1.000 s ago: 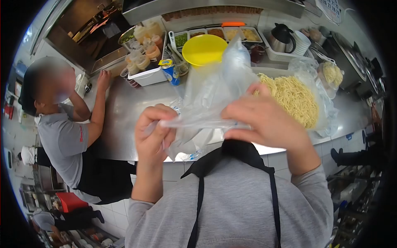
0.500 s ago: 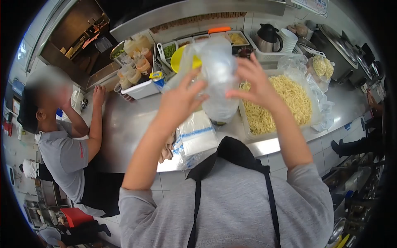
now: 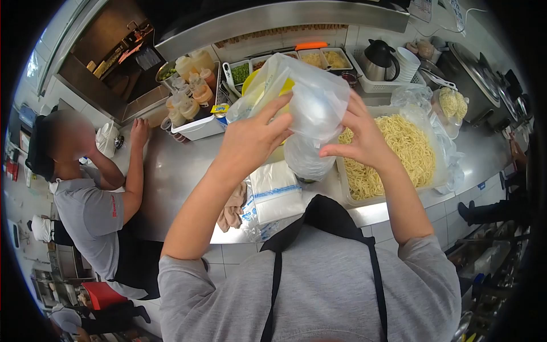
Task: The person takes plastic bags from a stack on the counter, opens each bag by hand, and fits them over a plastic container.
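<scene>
A translucent plastic bag [image 3: 319,94] is held up between my two hands over the counter. My left hand [image 3: 256,134] grips the bag's left side, its fingers bent against the plastic. On the right side, my right hand [image 3: 359,134] has its fingers against the bag and its thumb apart below. Another whitish plastic bundle [image 3: 310,159] stands just beneath. Below my left hand lies a stack of flat white bags [image 3: 277,194] with a blue stripe. A clear tray of noodles [image 3: 393,154] is right of my hands. Behind the bag, a yellow bowl [image 3: 254,84] is partly hidden.
Sauce bottles [image 3: 188,105] fill a white bin at the left. Topping containers [image 3: 310,57] line the back. A thermos [image 3: 379,60] and stacked white bowls [image 3: 405,62] stand back right. A brown cloth [image 3: 232,210] lies by the front edge. A co-worker [image 3: 85,194] leans at the left.
Earlier my hands held a stretched bag low near the front edge. They have risen away from me, and the bag is now spread wider between them, uncovering the striped stack.
</scene>
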{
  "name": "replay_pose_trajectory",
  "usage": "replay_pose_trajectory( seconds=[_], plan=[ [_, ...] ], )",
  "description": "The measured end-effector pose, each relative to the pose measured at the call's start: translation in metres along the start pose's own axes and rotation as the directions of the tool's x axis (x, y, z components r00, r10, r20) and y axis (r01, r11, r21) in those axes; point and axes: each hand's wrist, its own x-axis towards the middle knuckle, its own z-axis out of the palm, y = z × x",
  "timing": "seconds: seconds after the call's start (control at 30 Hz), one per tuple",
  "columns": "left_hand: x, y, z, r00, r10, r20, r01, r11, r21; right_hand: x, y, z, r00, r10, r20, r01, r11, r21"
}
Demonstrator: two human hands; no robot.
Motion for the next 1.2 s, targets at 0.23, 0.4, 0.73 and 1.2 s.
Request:
replay_pose_trajectory(
  seconds=[0.23,0.4,0.73,1.2],
  plan=[
    [-0.037,-0.004,0.055,0.965,-0.076,0.253,0.156,0.936,-0.314,-0.032,0.009,0.021,0.87,0.378,0.318,-0.465,0.842,0.273],
    [-0.064,0.006,0.074,0.974,-0.19,0.121,0.22,0.916,-0.335,-0.054,0.013,0.045,0.948,0.318,0.013,-0.314,0.928,0.201],
    [-0.089,0.006,0.095,0.947,-0.279,-0.162,0.207,0.911,-0.356,-0.085,0.005,0.054,0.974,0.199,-0.108,-0.201,0.98,-0.005],
    [-0.084,0.024,0.099,0.969,-0.093,-0.23,0.014,0.946,-0.323,-0.105,0.003,0.062,0.967,0.206,-0.154,-0.207,0.978,0.009]
  ],
)
